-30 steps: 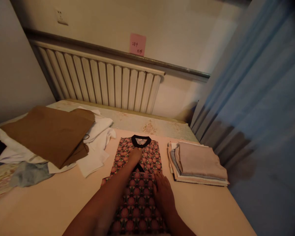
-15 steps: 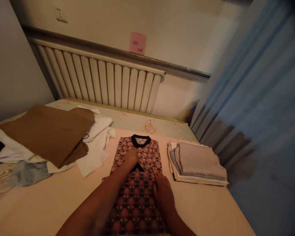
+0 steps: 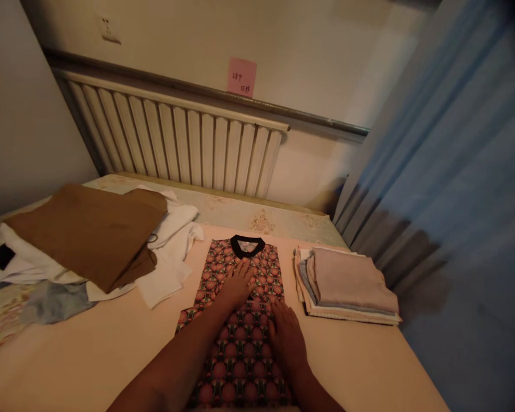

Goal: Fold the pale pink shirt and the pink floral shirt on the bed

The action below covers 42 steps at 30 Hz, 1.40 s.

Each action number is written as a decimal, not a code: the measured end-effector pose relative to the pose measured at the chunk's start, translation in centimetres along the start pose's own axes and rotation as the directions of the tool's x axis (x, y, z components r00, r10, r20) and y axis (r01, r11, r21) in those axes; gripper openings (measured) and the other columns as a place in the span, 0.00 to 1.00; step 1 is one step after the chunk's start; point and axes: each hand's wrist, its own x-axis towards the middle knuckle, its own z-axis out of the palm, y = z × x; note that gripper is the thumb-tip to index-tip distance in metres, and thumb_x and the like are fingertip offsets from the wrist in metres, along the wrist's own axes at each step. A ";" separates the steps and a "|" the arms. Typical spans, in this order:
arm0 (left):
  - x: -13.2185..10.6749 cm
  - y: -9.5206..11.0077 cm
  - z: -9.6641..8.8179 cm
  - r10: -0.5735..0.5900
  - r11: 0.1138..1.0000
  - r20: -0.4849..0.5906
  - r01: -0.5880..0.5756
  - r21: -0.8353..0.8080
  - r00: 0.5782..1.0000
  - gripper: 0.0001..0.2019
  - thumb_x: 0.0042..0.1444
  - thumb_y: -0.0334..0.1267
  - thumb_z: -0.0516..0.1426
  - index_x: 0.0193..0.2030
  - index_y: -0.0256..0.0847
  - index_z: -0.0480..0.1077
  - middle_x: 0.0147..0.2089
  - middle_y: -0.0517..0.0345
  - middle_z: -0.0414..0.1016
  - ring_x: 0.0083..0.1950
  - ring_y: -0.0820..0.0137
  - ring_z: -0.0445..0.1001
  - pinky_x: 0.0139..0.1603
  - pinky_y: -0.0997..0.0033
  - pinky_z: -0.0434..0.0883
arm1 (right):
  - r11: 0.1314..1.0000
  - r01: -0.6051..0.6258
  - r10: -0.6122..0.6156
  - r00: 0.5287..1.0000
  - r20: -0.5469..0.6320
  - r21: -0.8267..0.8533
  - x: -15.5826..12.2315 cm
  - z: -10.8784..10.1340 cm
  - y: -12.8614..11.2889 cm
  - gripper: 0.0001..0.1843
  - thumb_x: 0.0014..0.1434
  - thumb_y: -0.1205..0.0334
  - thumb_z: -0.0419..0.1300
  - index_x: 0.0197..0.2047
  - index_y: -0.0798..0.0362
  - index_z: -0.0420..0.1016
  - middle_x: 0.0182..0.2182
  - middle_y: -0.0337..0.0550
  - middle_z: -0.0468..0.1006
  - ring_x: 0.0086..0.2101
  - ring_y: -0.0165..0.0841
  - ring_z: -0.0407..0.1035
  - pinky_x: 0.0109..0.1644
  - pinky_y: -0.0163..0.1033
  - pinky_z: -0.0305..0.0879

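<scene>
A patterned shirt in red, green and black, with a black collar, lies partly folded in front of me, its collar end away from me. My left hand rests flat on its upper part just below the collar, fingers spread. At the shirt's right edge, by the fold line, my right hand lies with fingers stretched out over the cloth. Both forearms hide some of the lower shirt.
On the right sits a stack of folded clothes, a pinkish one on top. A loose heap with brown cloth and white garments lies on the left. Behind the bed stand a radiator and, at right, a blue curtain.
My left hand has opened from closed fingers near the collar and now lies flat on the shirt, covering the black piece seen before. My right hand has stayed nearly in place.
</scene>
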 end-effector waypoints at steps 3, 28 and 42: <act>-0.1 -0.1 -0.2 -0.012 1.000 -0.005 0.012 0.013 1.000 0.25 0.66 0.47 0.47 0.68 0.44 0.58 0.73 0.49 0.52 0.74 0.58 0.46 0.70 0.47 0.47 | 1.000 0.000 0.000 1.000 -0.002 0.003 0.0 0.1 0.1 0.25 0.65 0.62 0.51 0.65 0.51 0.63 0.63 0.46 0.66 0.62 0.40 0.59 0.67 0.54 0.54; -19.4 -6.0 -4.0 -0.155 0.986 -0.054 0.158 0.060 0.986 0.24 0.66 0.46 0.47 0.68 0.50 0.59 0.70 0.58 0.58 0.72 0.63 0.54 0.69 0.55 0.56 | 0.999 0.038 -0.039 0.997 -0.061 -0.016 -0.4 0.5 0.1 0.23 0.66 0.62 0.50 0.63 0.53 0.67 0.61 0.47 0.69 0.61 0.39 0.62 0.66 0.51 0.55; -19.6 -5.8 -3.8 -0.135 0.985 -0.111 0.145 0.092 0.985 0.24 0.67 0.44 0.44 0.67 0.45 0.61 0.69 0.57 0.61 0.71 0.62 0.57 0.69 0.56 0.57 | 1.000 0.029 -0.030 0.998 -0.057 -0.009 -0.4 -0.3 -0.3 0.23 0.66 0.63 0.49 0.62 0.54 0.67 0.61 0.47 0.68 0.61 0.39 0.62 0.66 0.50 0.54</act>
